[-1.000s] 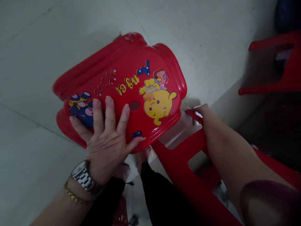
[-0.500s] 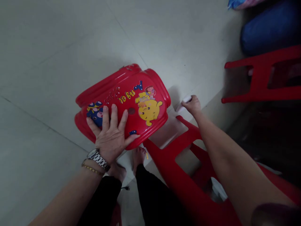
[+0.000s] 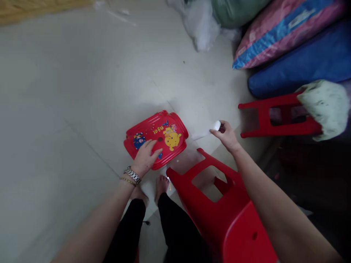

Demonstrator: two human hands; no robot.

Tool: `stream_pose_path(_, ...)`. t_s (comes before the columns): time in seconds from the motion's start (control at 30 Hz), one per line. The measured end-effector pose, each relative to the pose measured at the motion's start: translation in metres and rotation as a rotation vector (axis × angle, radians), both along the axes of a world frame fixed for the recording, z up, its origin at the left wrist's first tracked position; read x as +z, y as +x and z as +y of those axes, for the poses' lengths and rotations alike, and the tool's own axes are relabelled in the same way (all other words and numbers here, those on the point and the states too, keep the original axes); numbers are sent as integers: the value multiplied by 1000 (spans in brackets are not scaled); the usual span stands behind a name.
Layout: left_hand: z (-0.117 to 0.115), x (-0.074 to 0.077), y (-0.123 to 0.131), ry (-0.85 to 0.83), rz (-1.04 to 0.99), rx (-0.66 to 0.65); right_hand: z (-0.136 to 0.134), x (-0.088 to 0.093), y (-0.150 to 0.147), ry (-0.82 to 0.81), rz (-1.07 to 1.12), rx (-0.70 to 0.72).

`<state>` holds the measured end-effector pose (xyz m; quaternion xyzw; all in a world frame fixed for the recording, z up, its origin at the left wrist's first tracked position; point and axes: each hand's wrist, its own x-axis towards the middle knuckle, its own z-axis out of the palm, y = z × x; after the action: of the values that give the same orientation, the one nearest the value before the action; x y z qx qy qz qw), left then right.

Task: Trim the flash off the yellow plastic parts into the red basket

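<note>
A small red plastic stool with cartoon stickers on its top stands on the tiled floor in front of my feet. My left hand, with a metal watch at its wrist, is at the near edge of that top, its fingers apart and holding nothing. Whether the fingers touch the surface I cannot tell. Right of the stool, my right hand pinches a small white object between thumb and fingers. Its exact kind is unclear. A thin pale strip stretches left from it toward the stool.
A larger red plastic stool lies on its side by my right leg. Another red stool lies further right under a pale patterned cloth. Blue and pink bundles and a clear plastic bag are at the back right.
The view has risen and takes in more floor and bundles. My left hand has shifted toward the stool's near edge, its fingers less flat. My right hand still holds the white object.
</note>
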<state>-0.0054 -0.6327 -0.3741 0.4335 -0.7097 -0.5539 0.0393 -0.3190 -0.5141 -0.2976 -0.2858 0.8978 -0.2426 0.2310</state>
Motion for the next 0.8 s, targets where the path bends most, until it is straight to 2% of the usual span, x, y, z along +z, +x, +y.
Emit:
stream_pose_path(0.1,-7,59,3,99,131,-7,-4,65,27,-77,-164,102)
stream_pose_path(0.2,-8,126,13,201,271,-56,-14,120,63,-185,-443,202)
stream_pose_path(0.3,-3,189,31,259,363,-104,-32,166,109,-206,-620,296)
stream_pose_path(0.4,3,237,56,303,435,-136,-49,204,164,-161,-744,380)
stream_pose_path(0.47,9,260,77,348,454,-58,-56,224,200,-123,-775,422)
stream_pose_path(0.6,32,295,120,650,530,341,-59,254,263,-40,-822,494)
stream_pose_path(0.73,67,322,164,812,522,569,-52,278,305,-15,-995,579)
stream_pose_path(0.8,83,334,189,892,513,683,-45,288,317,19,-988,608)
